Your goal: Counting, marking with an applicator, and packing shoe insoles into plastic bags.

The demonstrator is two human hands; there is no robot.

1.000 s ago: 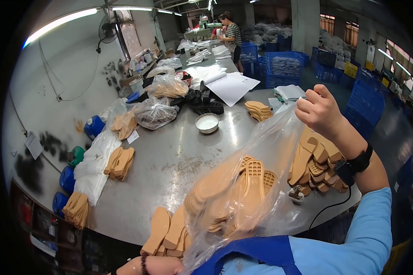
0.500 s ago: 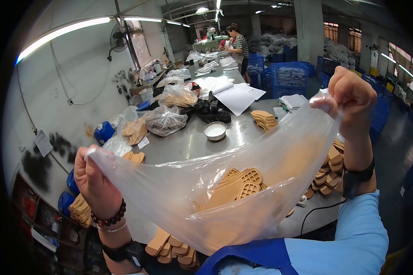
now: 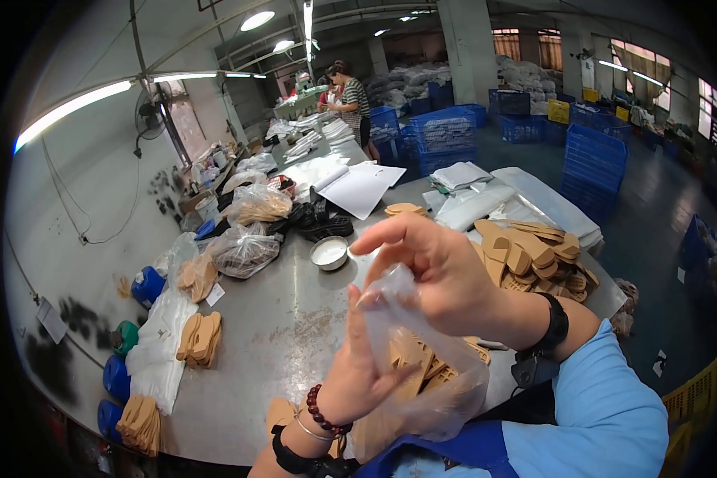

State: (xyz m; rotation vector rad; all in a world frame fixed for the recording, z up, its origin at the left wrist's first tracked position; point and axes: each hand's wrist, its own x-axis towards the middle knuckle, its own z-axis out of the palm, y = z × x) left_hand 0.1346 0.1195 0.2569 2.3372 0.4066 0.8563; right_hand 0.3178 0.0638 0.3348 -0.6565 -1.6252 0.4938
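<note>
A clear plastic bag (image 3: 454, 414) filled with tan shoe soles (image 3: 410, 366) is held close to my body, its mouth gathered into a narrow neck. My left hand (image 3: 362, 370) grips the bag's side below the neck, thumb in front and fingers reaching up along the film. Over the top curls my right hand (image 3: 442, 275), its fingers bent around the gathered plastic; its index finger stands a little off. The bag's lower part is partly hidden by my left wrist. A heap of loose tan soles (image 3: 534, 255) lies on the table to the right.
The metal table (image 3: 271, 334) carries a small white bowl (image 3: 329, 253), black shoes (image 3: 323, 223), bagged goods (image 3: 247, 251) and white papers (image 3: 362, 187). Stacked soles (image 3: 201, 338) and blue jugs (image 3: 147, 287) are on the left. Plastic sheets (image 3: 546, 207) lie at the far right. Another person (image 3: 350, 99) works beyond.
My hands were wide apart, stretching the bag's mouth; they have come together at the centre and gathered it into a neck. The view has turned to the right.
</note>
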